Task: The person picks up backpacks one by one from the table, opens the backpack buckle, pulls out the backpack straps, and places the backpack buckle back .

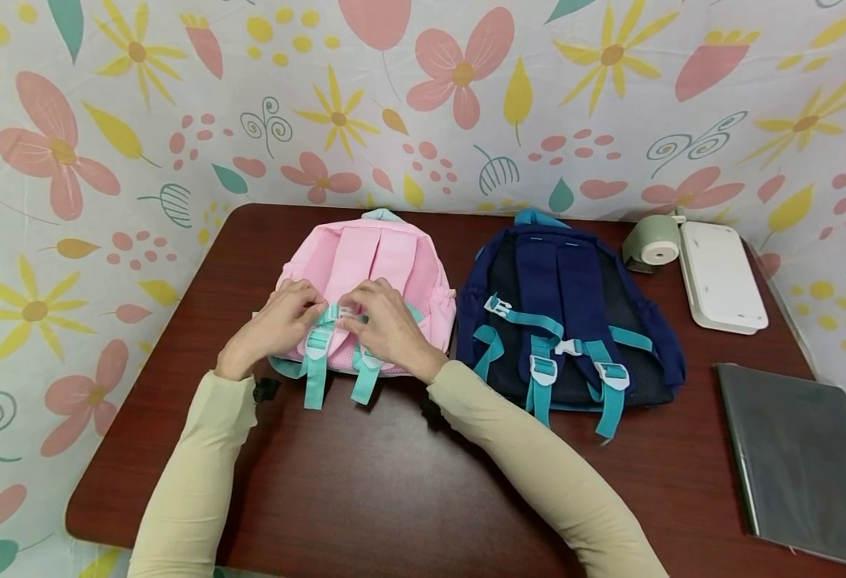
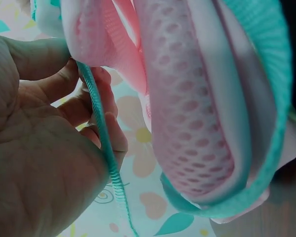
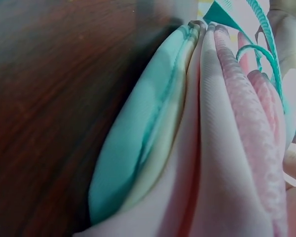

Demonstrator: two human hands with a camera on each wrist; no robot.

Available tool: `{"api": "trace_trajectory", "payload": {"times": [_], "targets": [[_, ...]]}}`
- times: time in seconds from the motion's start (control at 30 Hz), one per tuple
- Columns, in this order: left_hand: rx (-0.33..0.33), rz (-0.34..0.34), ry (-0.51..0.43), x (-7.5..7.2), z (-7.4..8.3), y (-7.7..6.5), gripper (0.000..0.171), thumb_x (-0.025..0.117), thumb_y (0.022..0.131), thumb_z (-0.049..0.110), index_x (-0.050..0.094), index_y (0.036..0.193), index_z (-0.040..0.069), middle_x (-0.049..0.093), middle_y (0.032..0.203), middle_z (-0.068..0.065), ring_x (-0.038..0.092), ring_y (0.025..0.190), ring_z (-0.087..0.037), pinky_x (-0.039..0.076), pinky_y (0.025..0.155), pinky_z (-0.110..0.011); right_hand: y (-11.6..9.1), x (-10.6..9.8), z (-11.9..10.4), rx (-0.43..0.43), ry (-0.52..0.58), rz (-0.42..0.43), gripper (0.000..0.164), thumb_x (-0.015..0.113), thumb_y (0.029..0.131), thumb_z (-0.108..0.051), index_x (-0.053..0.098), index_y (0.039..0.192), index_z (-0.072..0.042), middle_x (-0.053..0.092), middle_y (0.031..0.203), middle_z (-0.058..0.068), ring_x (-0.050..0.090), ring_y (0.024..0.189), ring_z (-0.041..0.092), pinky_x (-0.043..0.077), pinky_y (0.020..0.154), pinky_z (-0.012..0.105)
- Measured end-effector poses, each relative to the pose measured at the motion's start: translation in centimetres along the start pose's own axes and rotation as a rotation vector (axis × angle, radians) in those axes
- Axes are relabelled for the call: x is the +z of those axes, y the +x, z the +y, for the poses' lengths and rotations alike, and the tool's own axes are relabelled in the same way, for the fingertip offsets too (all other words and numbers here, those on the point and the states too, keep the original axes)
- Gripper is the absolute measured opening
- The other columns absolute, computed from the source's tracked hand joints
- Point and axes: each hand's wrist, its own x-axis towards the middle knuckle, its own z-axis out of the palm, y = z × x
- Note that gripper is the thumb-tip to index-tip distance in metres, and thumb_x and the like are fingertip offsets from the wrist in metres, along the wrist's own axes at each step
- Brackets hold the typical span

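A pink backpack (image 1: 432,277) with teal trim lies with its shoulder straps facing up. My left hand (image 1: 278,321) pinches the teal strap and buckle (image 1: 335,314) across the shoulder straps. From the other side, my right hand (image 1: 388,323) grips the same buckle, its fingertips partly covering it. In the left wrist view, the curled fingers of the left hand (image 2: 39,128) meet at a pink strap (image 2: 91,34), with teal webbing (image 2: 104,143) hanging past them. The right wrist view shows mostly the backpack's side (image 3: 222,148), the right hand only partly visible at its edge.
A navy backpack (image 1: 654,329) with blue straps and white buckles lies right beside the pink one. Farther right are a green-and-white round device (image 1: 654,241), a white box (image 1: 722,273) and a dark folder (image 1: 806,457). Flowered cloth (image 1: 394,144) hangs behind the brown table (image 1: 408,498).
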Motion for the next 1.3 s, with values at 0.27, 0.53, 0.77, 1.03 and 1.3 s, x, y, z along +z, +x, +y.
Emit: {"api": "trace_trajectory", "payload": {"times": [0.27, 0.53, 0.77, 1.03, 1.3], "targets": [[0.059, 0.035, -0.132, 2.9, -8.5, 1.5, 0.029, 0.060, 0.113, 0.037, 0.078, 0.104, 0.015, 0.067, 0.101, 0.001, 0.050, 0.103, -0.019, 0.038, 0.092, -0.039, -0.1, 0.0, 0.0, 0.010, 0.017, 0.003, 0.026, 0.080, 0.100, -0.019, 0.079, 0.122, -0.004, 0.076, 0.117, 0.011, 0.063, 0.114, 0.030, 0.053, 0.100, 0.044], [0.088, 0.057, -0.108, 2.7, -6.6, 1.3, 0.024, 0.060, 0.112, 0.025, 0.077, 0.103, 0.010, 0.067, 0.099, -0.003, 0.051, 0.098, -0.023, 0.040, 0.085, -0.033, -0.1, 0.0, 0.0, 0.019, 0.026, 0.002, 0.025, 0.079, 0.101, -0.018, 0.079, 0.123, -0.005, 0.076, 0.119, 0.010, 0.062, 0.116, 0.028, 0.053, 0.100, 0.043], [-0.015, -0.021, -0.077, 0.1, -0.3, 0.1, 0.022, 0.055, 0.112, 0.008, 0.074, 0.107, -0.002, 0.065, 0.101, -0.014, 0.048, 0.098, -0.026, 0.039, 0.083, -0.036, -0.1, 0.0, 0.0, 0.011, 0.020, 0.010, 0.025, 0.080, 0.100, -0.018, 0.080, 0.122, -0.005, 0.076, 0.118, 0.010, 0.063, 0.114, 0.028, 0.053, 0.100, 0.043], [-0.014, -0.019, -0.071, 0.2, -0.2, 0.3, 0.021, 0.055, 0.111, 0.004, 0.074, 0.106, -0.003, 0.066, 0.101, -0.014, 0.047, 0.097, -0.025, 0.039, 0.084, -0.036, -0.1, 0.0, 0.0, 0.003, 0.020, 0.015, 0.025, 0.080, 0.100, -0.017, 0.079, 0.122, -0.005, 0.077, 0.119, 0.011, 0.063, 0.114, 0.029, 0.053, 0.101, 0.043], [0.006, -0.024, -0.086, 0.5, -0.3, 0.2, 0.020, 0.055, 0.110, 0.001, 0.074, 0.108, -0.005, 0.067, 0.102, -0.016, 0.052, 0.102, -0.031, 0.041, 0.087, -0.038, -0.1, 0.1, 0.1, 0.000, 0.004, -0.006, 0.026, 0.080, 0.100, -0.017, 0.080, 0.123, -0.005, 0.077, 0.120, 0.010, 0.063, 0.114, 0.028, 0.053, 0.101, 0.043]]}}
